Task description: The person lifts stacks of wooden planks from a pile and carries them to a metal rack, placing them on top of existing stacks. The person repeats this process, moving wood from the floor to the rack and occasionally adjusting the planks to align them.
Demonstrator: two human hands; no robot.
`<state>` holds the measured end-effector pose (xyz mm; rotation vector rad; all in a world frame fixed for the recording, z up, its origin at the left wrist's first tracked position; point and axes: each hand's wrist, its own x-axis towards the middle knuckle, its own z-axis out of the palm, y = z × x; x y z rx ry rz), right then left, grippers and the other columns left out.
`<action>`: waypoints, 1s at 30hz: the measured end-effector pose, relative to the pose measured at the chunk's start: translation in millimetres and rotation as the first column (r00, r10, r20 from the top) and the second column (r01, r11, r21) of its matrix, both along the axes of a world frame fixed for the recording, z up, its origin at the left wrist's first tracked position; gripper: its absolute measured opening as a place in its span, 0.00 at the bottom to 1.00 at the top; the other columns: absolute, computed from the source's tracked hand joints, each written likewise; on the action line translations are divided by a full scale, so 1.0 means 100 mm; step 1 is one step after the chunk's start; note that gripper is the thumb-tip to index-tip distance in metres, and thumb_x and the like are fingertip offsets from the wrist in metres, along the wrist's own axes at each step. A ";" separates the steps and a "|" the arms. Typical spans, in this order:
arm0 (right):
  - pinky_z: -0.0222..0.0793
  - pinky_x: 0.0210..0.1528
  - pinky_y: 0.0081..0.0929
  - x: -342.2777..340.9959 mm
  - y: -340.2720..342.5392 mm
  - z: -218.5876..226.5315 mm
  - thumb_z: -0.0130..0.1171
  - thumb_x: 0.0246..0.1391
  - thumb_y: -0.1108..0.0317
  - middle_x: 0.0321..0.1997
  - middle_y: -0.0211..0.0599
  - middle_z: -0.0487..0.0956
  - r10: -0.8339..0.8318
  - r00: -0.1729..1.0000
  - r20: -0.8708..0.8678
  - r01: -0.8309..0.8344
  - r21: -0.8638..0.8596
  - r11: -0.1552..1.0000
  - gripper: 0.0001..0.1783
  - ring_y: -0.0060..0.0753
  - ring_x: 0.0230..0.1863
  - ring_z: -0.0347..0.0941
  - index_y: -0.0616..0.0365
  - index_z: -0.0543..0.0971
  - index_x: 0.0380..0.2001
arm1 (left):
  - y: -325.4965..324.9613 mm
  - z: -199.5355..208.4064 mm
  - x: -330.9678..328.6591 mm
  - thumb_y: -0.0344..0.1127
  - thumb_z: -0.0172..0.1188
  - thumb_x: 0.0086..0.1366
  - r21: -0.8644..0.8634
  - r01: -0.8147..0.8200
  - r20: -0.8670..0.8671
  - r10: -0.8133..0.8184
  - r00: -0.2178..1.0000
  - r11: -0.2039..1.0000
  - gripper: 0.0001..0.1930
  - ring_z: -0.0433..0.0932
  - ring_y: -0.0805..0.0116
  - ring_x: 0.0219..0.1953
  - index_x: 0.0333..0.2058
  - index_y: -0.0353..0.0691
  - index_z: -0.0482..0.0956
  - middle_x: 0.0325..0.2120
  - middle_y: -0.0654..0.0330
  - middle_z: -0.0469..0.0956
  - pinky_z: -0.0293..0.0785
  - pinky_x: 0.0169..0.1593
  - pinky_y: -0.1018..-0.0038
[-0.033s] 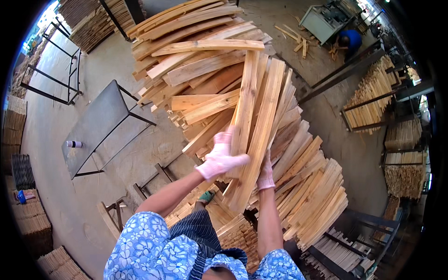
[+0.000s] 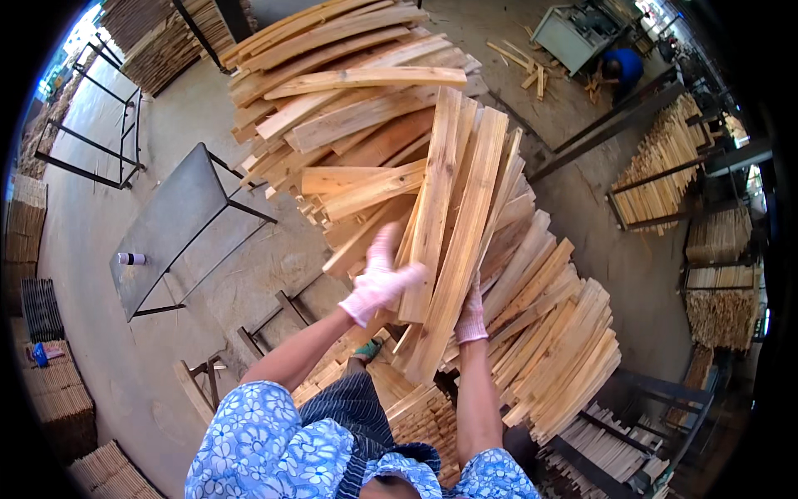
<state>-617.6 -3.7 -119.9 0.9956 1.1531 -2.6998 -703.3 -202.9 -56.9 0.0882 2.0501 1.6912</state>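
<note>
Long planks (image 2: 467, 224) lie in the middle of the scene, between the two hands and over a broad timber pile (image 2: 366, 108). Their long axis runs from near to far, the far ends leaning slightly right. The left hand (image 2: 382, 279) is on their left, close to the near end, so from that grip they lie to the right and extend away to the far side. Its gloved fingers are spread, with the thumb pointing right, toward the uppermost planks; blur hides whether it touches them. The right hand (image 2: 471, 314) is at their right edge, seemingly in contact, its palm alongside and its fingers out of sight behind the wood. I cannot tell whether those fingers are pinching or only supporting. Of the two, the left hand looks closer to the left top plank, the right hand to the right one, whose near end reaches farther toward the near side.

As for things that hold others, a metal rack (image 2: 617, 218) at the far right bears a thick load of pale sticks (image 2: 652, 179). At the near right, a dark metal frame (image 2: 665, 391) stands around stacked strips (image 2: 611, 445). On the left, a small cylindrical container (image 2: 131, 259) rests on a metal table (image 2: 179, 216); its contents do not show.
</note>
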 end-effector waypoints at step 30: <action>0.71 0.63 0.39 0.96 0.09 -0.52 0.59 0.49 0.23 0.63 0.43 0.74 -0.250 0.961 -0.115 0.246 -0.050 0.968 0.57 0.43 0.61 0.73 0.59 0.66 0.68 | 0.25 -0.67 -0.21 0.74 0.38 0.67 -0.717 0.463 -0.022 -0.681 0.732 0.522 0.44 0.69 0.45 0.62 0.62 0.38 0.66 0.62 0.40 0.67 0.64 0.63 0.54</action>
